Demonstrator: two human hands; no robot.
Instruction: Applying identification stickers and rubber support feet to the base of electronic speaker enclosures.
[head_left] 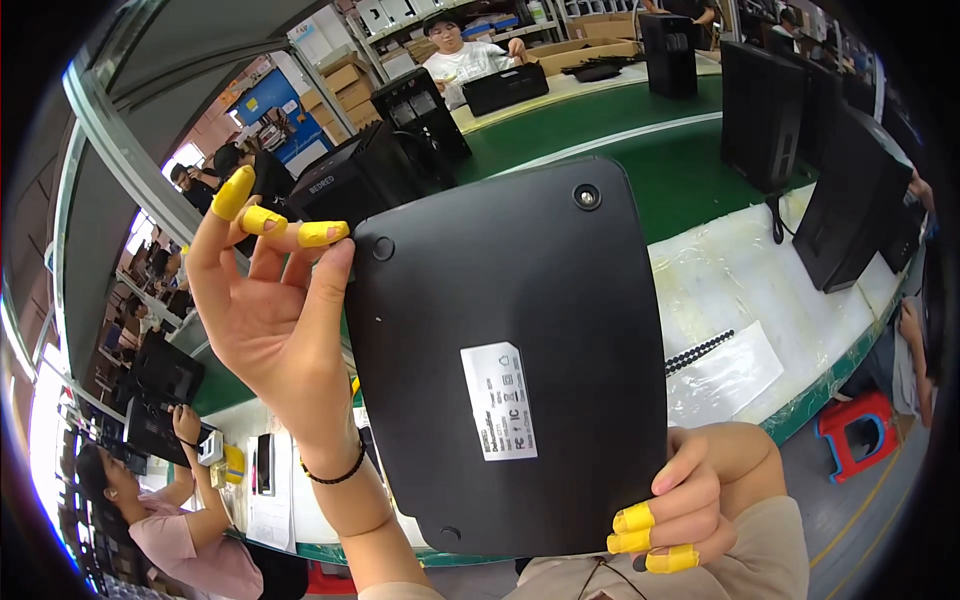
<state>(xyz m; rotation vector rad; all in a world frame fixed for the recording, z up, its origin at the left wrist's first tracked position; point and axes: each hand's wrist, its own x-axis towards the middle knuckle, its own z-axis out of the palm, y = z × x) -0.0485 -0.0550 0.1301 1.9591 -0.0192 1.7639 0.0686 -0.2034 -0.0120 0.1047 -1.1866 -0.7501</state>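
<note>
A flat black plastic device casing [420, 330] with rounded corners is held up, its underside facing me. A white label [500, 402] sits near its middle. The upper right corner has a round recess [587, 197] with a metal screw in it; round marks show at the upper and lower left corners. My left hand [280, 300], yellow tape on several fingers, pinches thumb and finger at the casing's upper left edge, the other fingers raised. My right hand [690, 510] wraps the lower right corner, its fingers also taped. A small dark round bit [640, 563] shows by its fingertips.
A strip of black round pads [700, 352] lies on a white sheet [735, 385] to the right. Tall black units [762, 115] stand on the green-and-white table. Other people work around it, one at the far side [465, 62]. A red stool [858, 435] is at right.
</note>
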